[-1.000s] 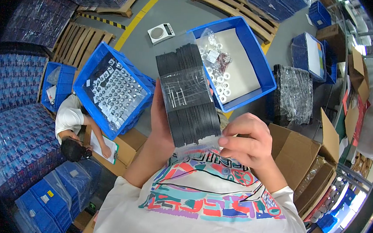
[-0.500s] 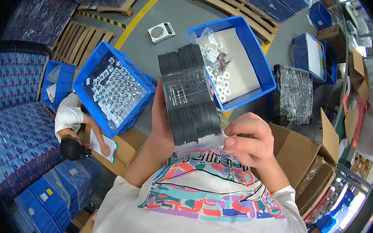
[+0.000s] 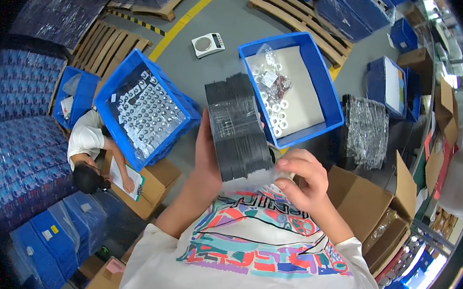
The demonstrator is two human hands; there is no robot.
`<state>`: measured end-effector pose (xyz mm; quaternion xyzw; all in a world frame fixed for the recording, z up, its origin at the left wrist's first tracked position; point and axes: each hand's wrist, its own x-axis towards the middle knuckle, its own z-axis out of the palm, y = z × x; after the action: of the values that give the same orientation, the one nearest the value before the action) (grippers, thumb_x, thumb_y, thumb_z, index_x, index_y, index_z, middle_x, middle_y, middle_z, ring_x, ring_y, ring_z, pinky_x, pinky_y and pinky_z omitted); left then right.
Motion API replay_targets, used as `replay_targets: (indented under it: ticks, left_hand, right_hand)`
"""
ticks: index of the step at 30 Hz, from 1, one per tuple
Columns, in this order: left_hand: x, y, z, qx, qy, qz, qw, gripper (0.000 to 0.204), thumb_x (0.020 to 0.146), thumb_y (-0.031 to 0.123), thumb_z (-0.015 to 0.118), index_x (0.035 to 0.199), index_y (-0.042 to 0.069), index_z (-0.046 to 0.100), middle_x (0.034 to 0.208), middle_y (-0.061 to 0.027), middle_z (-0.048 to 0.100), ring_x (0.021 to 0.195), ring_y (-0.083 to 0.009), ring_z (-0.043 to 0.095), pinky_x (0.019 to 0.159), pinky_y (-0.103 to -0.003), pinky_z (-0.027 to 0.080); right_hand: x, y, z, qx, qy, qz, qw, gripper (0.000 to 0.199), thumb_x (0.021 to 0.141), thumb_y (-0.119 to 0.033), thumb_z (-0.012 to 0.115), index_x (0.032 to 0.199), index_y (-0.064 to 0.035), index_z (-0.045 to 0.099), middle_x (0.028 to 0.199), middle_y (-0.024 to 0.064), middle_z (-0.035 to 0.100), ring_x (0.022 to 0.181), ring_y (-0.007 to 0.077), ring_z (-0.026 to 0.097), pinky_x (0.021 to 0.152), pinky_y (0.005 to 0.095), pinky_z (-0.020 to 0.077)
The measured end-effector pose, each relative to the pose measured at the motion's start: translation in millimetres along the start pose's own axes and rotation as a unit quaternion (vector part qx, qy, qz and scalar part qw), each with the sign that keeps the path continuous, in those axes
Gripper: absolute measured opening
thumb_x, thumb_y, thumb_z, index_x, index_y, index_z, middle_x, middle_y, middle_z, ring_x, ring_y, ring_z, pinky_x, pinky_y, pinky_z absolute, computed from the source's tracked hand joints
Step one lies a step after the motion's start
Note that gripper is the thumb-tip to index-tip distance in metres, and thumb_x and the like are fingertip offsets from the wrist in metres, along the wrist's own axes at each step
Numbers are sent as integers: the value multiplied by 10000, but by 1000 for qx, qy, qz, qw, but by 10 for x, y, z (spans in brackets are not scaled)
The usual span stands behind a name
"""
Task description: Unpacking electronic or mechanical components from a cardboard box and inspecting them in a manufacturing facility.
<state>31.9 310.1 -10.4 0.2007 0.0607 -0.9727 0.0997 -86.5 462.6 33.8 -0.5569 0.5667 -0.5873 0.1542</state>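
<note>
My left hand (image 3: 207, 156) grips a long bundle of thin black sheets (image 3: 237, 126) from its left side, the fingers mostly hidden behind it. The sheets stand packed edge to edge inside a clear plastic bag (image 3: 248, 179), whose loose film shows at the near end. At that end my right hand (image 3: 305, 177) is curled, thumb and forefinger at the film's right corner. The bundle is held tilted in front of my printed white shirt.
Beyond the bundle stands a blue crate (image 3: 329, 117) with white rings and bagged parts. Another blue crate (image 3: 105, 94) holds rows of round metallic parts. A scale (image 3: 208, 45) lies farther off. At left, a person (image 3: 87, 144) leans over a clipboard (image 3: 133, 183); open cardboard boxes (image 3: 358, 198) are at right.
The bundle and both hands sit slightly lower and farther right in view. My right thumb and forefinger have spread a little at the film. The surroundings have shifted slightly with the view.
</note>
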Motion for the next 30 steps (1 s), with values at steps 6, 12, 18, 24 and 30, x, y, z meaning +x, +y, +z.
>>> replay_targets:
  ticks: [6,12,18,24,30]
  left_hand:
    - [91,-75,-99,-33,11,39,999,750,870,596,405,1304,-16,399,1204,-171,546,1073,-283,542,948,-423,428]
    - [128,-162,39,20,38,95,995,674,888,590,361,1238,28,484,1160,-139,579,1035,-258,576,890,-413,472]
    - [254,-316,252,17,84,100,991,658,900,596,309,1194,51,530,1106,-125,613,954,-261,621,804,-422,527]
    - [409,-465,254,13,19,43,999,689,884,610,339,1208,27,513,1127,-138,602,954,-283,617,798,-417,524]
    - [588,-703,396,-21,39,46,998,706,882,600,364,1258,10,460,1164,-160,573,1019,-287,584,870,-413,486]
  right_hand:
    - [150,-1,-109,-16,-81,62,995,466,710,-136,743,1128,-14,577,878,102,589,760,228,596,673,306,480]
    - [182,62,-224,87,-89,146,981,579,777,-314,706,1209,4,489,860,84,563,823,189,535,773,313,415]
    - [129,186,-442,169,-85,145,971,544,790,-280,699,1204,5,494,873,86,562,830,182,538,784,317,414]
    - [33,203,-652,187,-55,146,970,447,795,-269,692,1116,9,554,885,96,589,819,191,562,777,321,424]
    - [-37,181,-883,92,-13,67,993,225,774,24,617,998,0,616,878,102,591,782,205,575,692,299,454]
